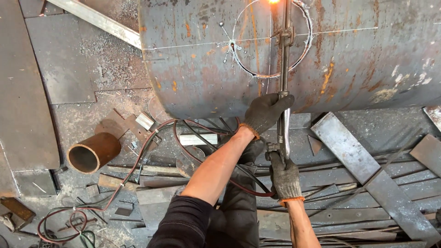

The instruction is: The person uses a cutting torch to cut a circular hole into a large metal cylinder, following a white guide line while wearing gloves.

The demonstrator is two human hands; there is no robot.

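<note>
Two gloved hands grip a long cutting torch (284, 78): the left hand (266, 111) closed around its tube, the right hand (285, 176) closed on the handle nearer the body. Its glowing tip meets the far edge of a circle scored on a rusty steel tank (367, 55). Below, a floor (82, 78) littered with flat steel strips (358, 165), a short pipe (93, 152) at left, and what look like red hoses (138, 165).
</note>
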